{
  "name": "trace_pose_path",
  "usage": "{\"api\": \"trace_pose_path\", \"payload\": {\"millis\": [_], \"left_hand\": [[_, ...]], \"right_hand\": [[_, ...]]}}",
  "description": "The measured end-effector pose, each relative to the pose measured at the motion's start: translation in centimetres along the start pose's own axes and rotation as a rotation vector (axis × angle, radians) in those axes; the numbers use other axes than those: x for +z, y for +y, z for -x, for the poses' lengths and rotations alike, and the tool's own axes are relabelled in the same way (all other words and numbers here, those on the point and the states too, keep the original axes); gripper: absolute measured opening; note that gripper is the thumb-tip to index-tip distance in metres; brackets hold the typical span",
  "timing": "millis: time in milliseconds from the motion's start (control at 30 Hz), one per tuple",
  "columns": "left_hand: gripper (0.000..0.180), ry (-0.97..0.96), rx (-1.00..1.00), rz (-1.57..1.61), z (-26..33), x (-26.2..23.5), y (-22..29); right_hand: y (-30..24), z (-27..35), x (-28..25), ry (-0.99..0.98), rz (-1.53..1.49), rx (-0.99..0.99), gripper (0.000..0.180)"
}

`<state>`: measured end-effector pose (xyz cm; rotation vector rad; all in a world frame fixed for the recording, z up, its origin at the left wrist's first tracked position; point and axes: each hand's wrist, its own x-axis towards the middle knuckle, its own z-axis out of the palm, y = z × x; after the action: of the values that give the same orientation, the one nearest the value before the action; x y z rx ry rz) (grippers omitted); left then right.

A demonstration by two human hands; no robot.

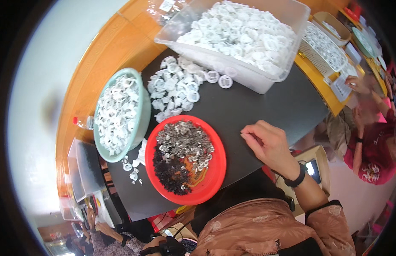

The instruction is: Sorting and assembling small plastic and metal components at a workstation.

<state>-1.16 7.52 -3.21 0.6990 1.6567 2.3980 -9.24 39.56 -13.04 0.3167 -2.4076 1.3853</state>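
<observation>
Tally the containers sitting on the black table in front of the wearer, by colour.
Red: 1, the round basin
Pale green: 1, the deep bowl
Translucent: 1, the large bin
Total: 3

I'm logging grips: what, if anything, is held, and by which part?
Cannot be told: the right hand has thumb and forefinger close together above the tabletop; nothing shows between them, but something tiny may hide. The left hand isn't visible.
</observation>
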Motion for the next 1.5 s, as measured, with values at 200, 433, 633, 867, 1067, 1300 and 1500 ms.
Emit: {"api": "trace_pose_path", "payload": {"millis": [200,433,633,867,1067,1300,1500], "left_hand": [[0.039,-0.112,-0.018,0.068,-0.6,-0.6,-1.2],[0.035,-0.241,-0.021,0.174,-1.8,-1.0,-3.3],[0.031,-0.436,-0.013,0.388,-4.8,0.3,-7.9],[0.027,-0.53,0.024,0.448,-5.5,1.0,-7.9],[0.024,-0.586,0.038,0.461,-4.9,1.5,-7.1],[0.021,-0.656,0.077,0.513,-4.6,3.2,-7.2],[0.019,-0.668,0.116,0.497,-3.2,3.7,-5.8]], "right_hand": [[0.2,0.2,0.6,0.022,-0.023,-0.051,0.009],[0.7,1.0,-0.5,0.05,0.086,-0.029,0.008],[0.8,0.6,1.2,0.086,0.024,-0.111,0.008],[0.7,1.0,0.7,0.047,0.022,-0.048,0.01],[0.9,1.2,0.8,0.108,0.044,-0.114,0.008],[1.4,1.4,1.3,0.122,0.044,-0.135,0.006],[1.4,1.1,1.4,0.125,0.052,-0.134,0.007]]}}
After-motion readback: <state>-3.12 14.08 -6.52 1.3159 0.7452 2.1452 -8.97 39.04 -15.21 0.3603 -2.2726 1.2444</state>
